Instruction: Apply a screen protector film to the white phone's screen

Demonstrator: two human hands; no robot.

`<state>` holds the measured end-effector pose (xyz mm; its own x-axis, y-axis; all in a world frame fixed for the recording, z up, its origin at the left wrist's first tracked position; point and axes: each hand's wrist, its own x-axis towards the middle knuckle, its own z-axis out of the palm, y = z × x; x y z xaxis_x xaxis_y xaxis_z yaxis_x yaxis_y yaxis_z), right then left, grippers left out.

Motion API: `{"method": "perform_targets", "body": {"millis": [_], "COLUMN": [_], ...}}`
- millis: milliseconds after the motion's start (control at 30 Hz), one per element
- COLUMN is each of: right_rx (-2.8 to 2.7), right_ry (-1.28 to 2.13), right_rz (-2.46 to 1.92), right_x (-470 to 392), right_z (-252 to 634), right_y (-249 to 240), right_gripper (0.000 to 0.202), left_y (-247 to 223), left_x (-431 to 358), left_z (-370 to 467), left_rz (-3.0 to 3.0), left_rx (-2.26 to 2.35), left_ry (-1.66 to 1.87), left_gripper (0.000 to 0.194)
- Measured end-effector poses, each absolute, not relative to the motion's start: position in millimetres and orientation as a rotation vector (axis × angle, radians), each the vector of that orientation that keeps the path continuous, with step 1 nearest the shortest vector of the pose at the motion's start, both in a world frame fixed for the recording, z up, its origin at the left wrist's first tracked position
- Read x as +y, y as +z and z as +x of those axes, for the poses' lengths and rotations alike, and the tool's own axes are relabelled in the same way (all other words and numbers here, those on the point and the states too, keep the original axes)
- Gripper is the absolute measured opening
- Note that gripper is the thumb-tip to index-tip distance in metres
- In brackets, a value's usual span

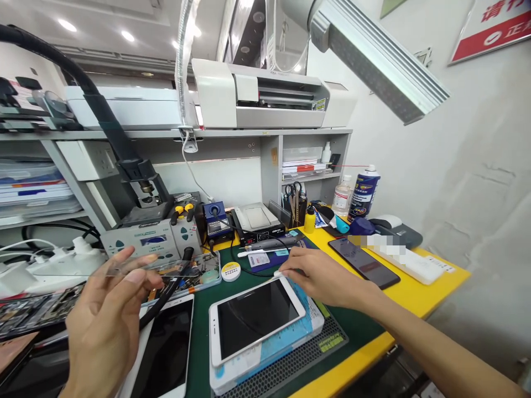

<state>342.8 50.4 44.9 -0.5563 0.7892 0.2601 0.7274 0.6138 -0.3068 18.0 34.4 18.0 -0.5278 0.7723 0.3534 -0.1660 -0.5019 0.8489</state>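
Observation:
In my raised left hand, a thin clear sheet is held almost edge-on between thumb and fingers. My right hand is closed in a pinch at the far edge of a white tablet. A small white piece shows at its fingertips; its kind is unclear. The tablet lies screen up, its dark screen facing me, on a white and blue box. To the left, partly behind my left forearm, lies a second white tablet.
A black phone and a white box lie on the yellow tabletop at right. Behind the tablet are a round white tin and a blue card. A hot-air station stands back left, a spray can back right.

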Motion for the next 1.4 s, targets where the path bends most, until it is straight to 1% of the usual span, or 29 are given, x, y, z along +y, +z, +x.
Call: {"method": "perform_targets", "body": {"millis": [433, 733, 867, 967, 1167, 1400], "right_rx": [-2.579, -2.566, -2.544, -2.530, -2.331, -2.126], "right_ry": [0.309, 0.464, 0.533, 0.650, 0.971, 1.001], "right_rz": [-1.117, -1.137, -1.156, -1.171, -1.256, -1.314], "right_x": [43, 10, -5, -13, -17, 15], "right_z": [353, 360, 363, 366, 376, 387], "right_y": [41, 43, 44, 45, 52, 60], "right_gripper": [0.027, 0.025, 0.026, 0.024, 0.027, 0.028], "left_y": [15, 15, 16, 18, 20, 18], "left_x": [35, 37, 35, 34, 33, 34], "left_z": [16, 15, 18, 19, 20, 19], "left_rz": [1.027, 1.020, 1.013, 1.014, 0.984, 1.005], "left_rx": [1.049, 1.012, 1.037, 1.055, 1.063, 1.074], "left_ry": [2.086, 2.103, 2.084, 2.071, 2.063, 2.048], "left_gripper": [0.044, 0.041, 0.044, 0.048, 0.055, 0.057]}}
